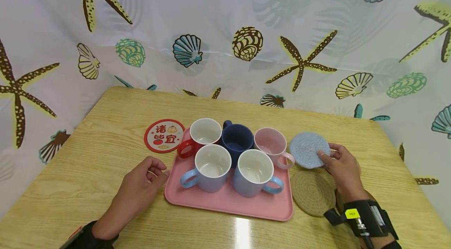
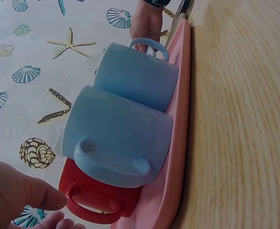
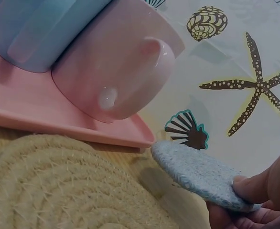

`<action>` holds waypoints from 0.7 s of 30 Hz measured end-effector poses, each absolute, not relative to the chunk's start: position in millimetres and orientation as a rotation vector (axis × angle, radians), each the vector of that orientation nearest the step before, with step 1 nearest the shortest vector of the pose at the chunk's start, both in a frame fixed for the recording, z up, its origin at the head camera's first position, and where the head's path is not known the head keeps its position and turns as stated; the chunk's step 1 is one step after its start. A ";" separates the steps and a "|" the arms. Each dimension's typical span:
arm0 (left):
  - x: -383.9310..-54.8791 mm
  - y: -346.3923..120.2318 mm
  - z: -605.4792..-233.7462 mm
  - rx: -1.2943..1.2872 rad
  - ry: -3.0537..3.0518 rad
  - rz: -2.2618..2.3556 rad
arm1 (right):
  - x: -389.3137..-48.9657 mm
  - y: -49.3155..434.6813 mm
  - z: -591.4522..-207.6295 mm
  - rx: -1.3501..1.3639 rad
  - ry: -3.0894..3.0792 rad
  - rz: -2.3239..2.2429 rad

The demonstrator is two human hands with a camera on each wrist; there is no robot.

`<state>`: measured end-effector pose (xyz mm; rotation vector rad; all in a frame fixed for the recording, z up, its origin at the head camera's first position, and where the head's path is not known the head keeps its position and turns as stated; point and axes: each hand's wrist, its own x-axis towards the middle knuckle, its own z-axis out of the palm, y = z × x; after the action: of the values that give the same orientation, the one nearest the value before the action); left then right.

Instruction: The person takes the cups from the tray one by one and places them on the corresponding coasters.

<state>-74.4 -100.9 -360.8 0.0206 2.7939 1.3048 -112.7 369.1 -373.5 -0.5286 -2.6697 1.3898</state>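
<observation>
My right hand (image 1: 343,168) pinches a round light blue woven coaster (image 1: 304,149) by its right edge, thumb on top. In the right wrist view that coaster is tilted, lifted over the table near the tray's corner. A larger tan woven coaster (image 1: 311,194) lies just in front of it. My left hand (image 1: 142,180) rests by the left edge of a pink tray (image 1: 225,206), fingers loosely bent and holding nothing. On the tray stand two light blue mugs (image 1: 211,176), a red mug (image 2: 99,191) with a white inside, a navy mug (image 1: 237,139) and a pink mug (image 1: 270,143).
A round red-and-white printed coaster (image 1: 163,136) lies left of the tray, close to the red mug. Something brown (image 1: 340,202) shows partly from beneath the right wrist. Behind the wooden table (image 1: 105,135) hangs a curtain (image 1: 218,6) with shells and starfish.
</observation>
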 end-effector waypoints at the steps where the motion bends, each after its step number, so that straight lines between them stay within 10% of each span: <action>1: -74.3 -100.9 -361.0 0.020 2.795 1.306 | -113.8 368.9 -374.6 -0.525 -2.684 1.377; 21: -68.9 -100.1 -355.9 0.041 2.752 1.385 | -124.9 364.3 -385.7 -0.542 -2.795 1.015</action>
<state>-68.9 -100.1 -355.9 0.0406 2.7519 1.3848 -124.9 364.3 -385.7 -0.5419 -2.7946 1.0154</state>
